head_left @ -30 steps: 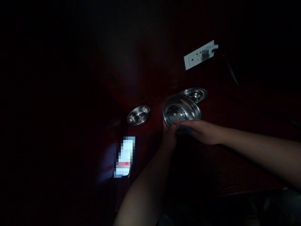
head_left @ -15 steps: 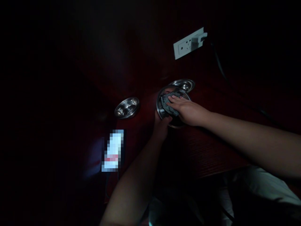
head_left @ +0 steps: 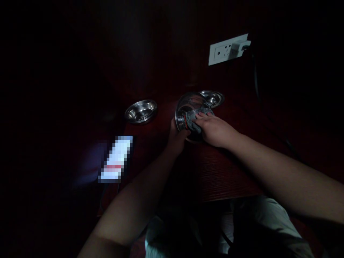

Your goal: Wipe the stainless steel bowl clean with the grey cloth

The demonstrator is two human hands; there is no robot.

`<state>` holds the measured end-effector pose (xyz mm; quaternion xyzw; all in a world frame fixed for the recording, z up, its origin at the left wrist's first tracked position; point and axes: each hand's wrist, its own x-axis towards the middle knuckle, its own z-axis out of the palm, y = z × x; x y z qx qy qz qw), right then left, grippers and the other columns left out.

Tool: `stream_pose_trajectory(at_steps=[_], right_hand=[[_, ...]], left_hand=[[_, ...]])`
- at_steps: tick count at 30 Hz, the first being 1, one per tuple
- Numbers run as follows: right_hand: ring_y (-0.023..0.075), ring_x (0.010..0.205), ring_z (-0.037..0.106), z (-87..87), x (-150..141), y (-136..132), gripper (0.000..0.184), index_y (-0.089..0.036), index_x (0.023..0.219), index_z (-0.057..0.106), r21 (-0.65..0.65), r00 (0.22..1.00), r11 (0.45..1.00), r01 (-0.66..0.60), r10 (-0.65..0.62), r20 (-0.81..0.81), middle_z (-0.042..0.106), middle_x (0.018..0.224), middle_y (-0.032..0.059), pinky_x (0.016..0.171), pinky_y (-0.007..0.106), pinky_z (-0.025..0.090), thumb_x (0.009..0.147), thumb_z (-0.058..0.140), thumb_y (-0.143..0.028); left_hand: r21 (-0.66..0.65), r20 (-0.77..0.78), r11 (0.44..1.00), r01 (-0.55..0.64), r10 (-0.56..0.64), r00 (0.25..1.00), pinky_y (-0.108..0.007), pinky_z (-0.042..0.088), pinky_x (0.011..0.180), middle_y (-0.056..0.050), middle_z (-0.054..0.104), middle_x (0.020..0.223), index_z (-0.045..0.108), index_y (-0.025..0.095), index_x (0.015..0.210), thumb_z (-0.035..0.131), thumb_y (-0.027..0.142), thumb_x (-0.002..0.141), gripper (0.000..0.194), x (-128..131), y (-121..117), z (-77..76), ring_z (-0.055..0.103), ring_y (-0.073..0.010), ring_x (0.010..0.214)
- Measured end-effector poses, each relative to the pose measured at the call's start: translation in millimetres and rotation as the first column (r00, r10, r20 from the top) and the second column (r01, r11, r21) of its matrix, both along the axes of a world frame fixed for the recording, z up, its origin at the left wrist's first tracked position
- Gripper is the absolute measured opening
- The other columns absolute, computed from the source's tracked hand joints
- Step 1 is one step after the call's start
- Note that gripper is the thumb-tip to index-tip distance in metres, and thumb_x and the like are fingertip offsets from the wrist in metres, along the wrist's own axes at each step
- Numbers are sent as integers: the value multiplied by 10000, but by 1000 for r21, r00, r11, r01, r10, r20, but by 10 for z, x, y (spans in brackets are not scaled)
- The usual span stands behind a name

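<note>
A shiny metal bowl is tipped toward me over the dark red table. My left hand grips its near left rim, thumb on the inner side and the other fingers mostly hidden behind the wall. Inside the bowl lies a crumpled grey cloth with a thin orange-red edge. My right hand presses on the cloth with bent fingers, holding it against the inner surface. Just behind stands another metal dish, partly covered by the bowl and cloth.
Stacked metal bowls stand to the left. A lit phone, its screen pixelated, is at the table's left side. A white wall socket with a plug and dark cable is beyond. The table's near edge runs above my legs.
My right hand and the cloth have shifted slightly down within the bowl, baring more of its upper inner wall. The cloth's orange-red edge now shows. The whole view has also shifted a little.
</note>
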<state>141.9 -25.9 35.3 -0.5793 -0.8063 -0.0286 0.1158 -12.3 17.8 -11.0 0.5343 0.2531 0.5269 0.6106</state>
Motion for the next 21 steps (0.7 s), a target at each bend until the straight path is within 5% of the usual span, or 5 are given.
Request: stream_pose_trajectory(at_steps=[9,15,21], right_hand=[[259,1216,539,23,2,-48,361,-144,1107,644,-35,995,995,-93,92,-48,627,1250,123,1085,421,347,798,462,-108],[224,1004,639,25,4,-76,314,-170,1022,642,-42,952,969,-242,229,-205,701,1046,82,875,333,482,768,479,-85],[220,1132,598,-32,-15,-71,486,-126,1178,586,51,858,923,-381,373,-354,632,1235,114,972,362,466,729,427,-28]], left_hand=[[-19,40,999,-39,39,998,-389,428,926,-47,608,1117,474,218,1188,627,168,579,630,-8,0,12,554,-245,1084],[-27,74,997,-70,72,995,-363,429,917,-25,613,1062,475,248,1200,646,167,585,644,-26,26,-8,564,-217,1046],[-111,138,993,-29,45,989,-333,456,810,-19,632,954,513,209,1120,656,195,606,534,-4,-21,36,605,-181,880]])
